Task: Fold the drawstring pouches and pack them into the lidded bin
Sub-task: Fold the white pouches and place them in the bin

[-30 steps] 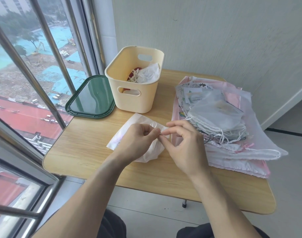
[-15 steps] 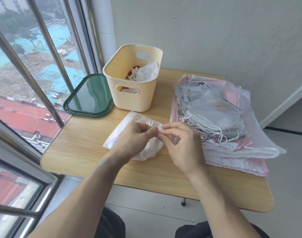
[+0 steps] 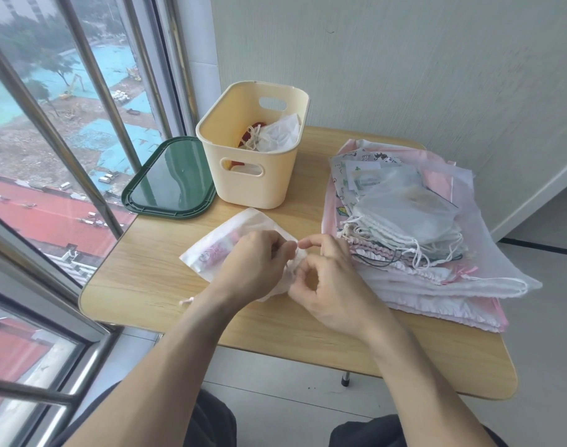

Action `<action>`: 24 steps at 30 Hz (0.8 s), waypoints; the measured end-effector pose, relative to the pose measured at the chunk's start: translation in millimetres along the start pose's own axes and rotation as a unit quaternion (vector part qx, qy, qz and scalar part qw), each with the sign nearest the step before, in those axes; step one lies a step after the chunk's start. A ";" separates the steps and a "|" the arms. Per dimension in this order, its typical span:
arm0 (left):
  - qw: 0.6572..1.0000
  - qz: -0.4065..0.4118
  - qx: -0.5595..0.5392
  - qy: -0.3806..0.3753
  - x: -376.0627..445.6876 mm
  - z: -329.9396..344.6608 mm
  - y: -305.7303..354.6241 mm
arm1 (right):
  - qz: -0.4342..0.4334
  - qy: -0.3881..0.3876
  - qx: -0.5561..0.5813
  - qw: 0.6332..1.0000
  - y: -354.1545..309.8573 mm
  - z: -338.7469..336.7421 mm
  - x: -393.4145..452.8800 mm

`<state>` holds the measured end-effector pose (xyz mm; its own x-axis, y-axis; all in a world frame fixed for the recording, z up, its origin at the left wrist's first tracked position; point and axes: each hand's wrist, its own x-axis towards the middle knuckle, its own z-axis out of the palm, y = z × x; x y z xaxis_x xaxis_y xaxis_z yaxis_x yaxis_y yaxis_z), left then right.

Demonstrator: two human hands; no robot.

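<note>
My forearms come in over the near edge of the wooden worktop (image 3: 140,285). My left hand (image 3: 253,266) lies on the small white pouch (image 3: 230,240), fingers curled into a narrow grip on its bunched end. My right hand (image 3: 330,285) meets it there, thumb and a curled finger closed in a ring at the gathered cloth (whether they pinch the cord itself I cannot tell), the forefinger held out above. The pouch lies flat near the middle of the worktop, its pink print showing just left of my left hand, and a bit of cord (image 3: 186,301) peeps out by my left wrist.

Along the right edge sits the pile of unfolded drawstring pouches (image 3: 421,227), sheer white ones on top of pink ones, their cords trailing toward me.

Farther back, toward the far edge, stands the cream bin (image 3: 253,185), open, with a white pouch and something red inside. Its dark green lid (image 3: 169,179) lies flat just beside it at the far left corner, against the window bars (image 3: 49,137).
</note>
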<state>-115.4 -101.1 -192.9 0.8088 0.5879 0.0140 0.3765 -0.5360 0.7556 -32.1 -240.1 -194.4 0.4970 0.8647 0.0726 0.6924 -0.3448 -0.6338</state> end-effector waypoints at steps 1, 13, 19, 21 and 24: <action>1.000 -0.002 0.000 -0.005 0.5 -0.9 0.3 | 0.003 -0.007 0.008 1.000 -2.7 0.9 -1.0; 0.995 0.052 -0.025 -0.083 -10.7 -21.3 1.2 | 0.057 0.078 0.198 0.975 6.9 -6.0 4.8; 0.998 0.041 0.003 -0.057 -11.6 -23.2 -1.3 | 0.077 0.034 0.261 0.962 7.2 -12.7 3.1; 0.998 0.037 0.011 -0.048 -11.3 -23.7 -1.9 | 0.080 0.020 0.284 0.955 4.2 -16.8 2.6; 0.998 0.038 0.032 -0.043 -10.6 -23.3 -1.4 | 0.096 0.058 0.262 0.959 -2.6 -16.5 2.6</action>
<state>-135.0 -92.5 -178.8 0.8708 0.4915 0.0101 0.3395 -0.6162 0.7106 -24.0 -242.9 -179.8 0.6644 0.7472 -0.0180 0.2402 -0.2362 -0.9416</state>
